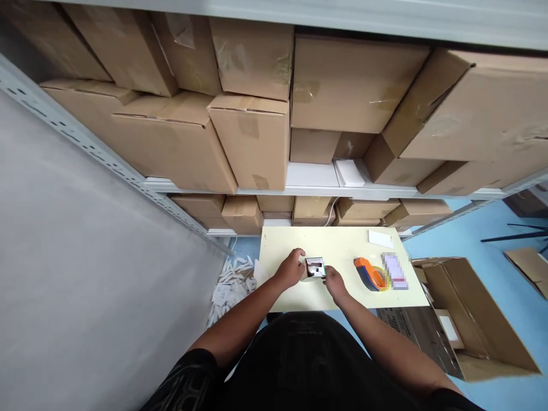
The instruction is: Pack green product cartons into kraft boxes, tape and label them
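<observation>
A small white box (315, 267) with a dark print on top sits near the front middle of a pale yellow table (338, 242). My left hand (291, 268) grips its left side with curled fingers. My right hand (334, 282) holds its right edge, fingers bent around it. Both hands are low over the tabletop. To the right of them lies an orange and blue tape dispenser (369, 273) on the table.
A white slip (380, 238) and a small card (394, 272) lie on the table's right side. An open cardboard box (466, 319) stands on the blue floor at right. White paper scraps (231, 285) litter the floor at left. Shelves of stacked cartons (257, 114) rise behind the table.
</observation>
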{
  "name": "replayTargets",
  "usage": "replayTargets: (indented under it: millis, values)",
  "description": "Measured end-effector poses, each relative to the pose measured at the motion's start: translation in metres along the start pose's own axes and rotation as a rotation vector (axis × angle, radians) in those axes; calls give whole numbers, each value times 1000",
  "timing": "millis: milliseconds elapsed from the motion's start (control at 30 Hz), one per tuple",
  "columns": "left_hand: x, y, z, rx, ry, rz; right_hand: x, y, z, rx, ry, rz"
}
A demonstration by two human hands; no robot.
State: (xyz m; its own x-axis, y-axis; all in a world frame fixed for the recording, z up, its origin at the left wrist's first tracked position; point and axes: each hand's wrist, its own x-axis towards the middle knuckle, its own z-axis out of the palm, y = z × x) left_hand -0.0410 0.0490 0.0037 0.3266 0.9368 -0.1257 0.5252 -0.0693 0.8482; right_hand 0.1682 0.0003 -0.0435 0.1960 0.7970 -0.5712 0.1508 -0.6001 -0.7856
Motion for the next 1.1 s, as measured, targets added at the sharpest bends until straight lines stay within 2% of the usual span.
replayTargets:
  millis: [100, 167, 267, 333, 467, 567, 700, 900, 1033, 1100]
  values:
    - [-3, -4, 2, 221, -17, 253, -9, -22, -9, -133, -10, -203]
    - [-8, -6, 4, 365, 12, 343, -14, -36, -12, -297, -32, -273]
    - [-16, -6, 12, 477, 90, 365, -16, -53, -12, -485, -57, -220]
    - [-20, -2, 18, 491, 92, 371, -14, -60, -13, -549, -88, -182]
    - [-26, 10, 27, 420, 151, 271, -6, -64, -19, -608, -167, -201]
    - [-28, 22, 29, 368, 209, 161, 0, -60, -28, -518, -234, -240]
    - [-27, 33, 29, 455, 135, 148, 9, -45, -41, -380, -317, -241]
    - [-31, 22, 40, 389, 106, 138, 20, -21, -50, -18, -495, -214]
    - [-32, 17, 48, 299, 139, 37, 18, -16, -53, -20, -526, -217]
    - [-30, 18, 47, 277, 142, 10, 13, -21, -54, -156, -420, -334]
